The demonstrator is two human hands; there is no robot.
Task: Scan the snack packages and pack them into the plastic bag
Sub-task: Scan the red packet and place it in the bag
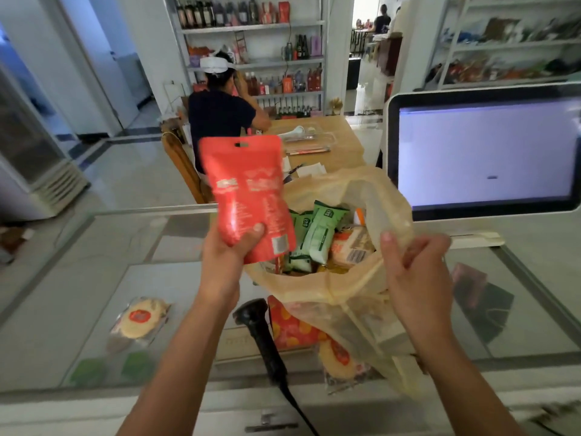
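Observation:
My left hand (228,256) grips a red snack pouch (248,196) by its lower end, upright, just above the left rim of the plastic bag (352,284). My right hand (415,262) pinches the bag's right rim and holds its mouth apart. Inside lie green packets (317,234) and an orange-and-white pack (352,247). A black barcode scanner (264,335) rests on the glass counter below the bag. A round cracker pack (141,319) sits on the counter to the left.
A checkout screen (484,152) stands at the right. More snack packs (292,328) lie under the bag. A dark pouch (481,300) shows at the right. Beyond the counter a person (220,118) sits at a wooden table (333,136), with shelves behind.

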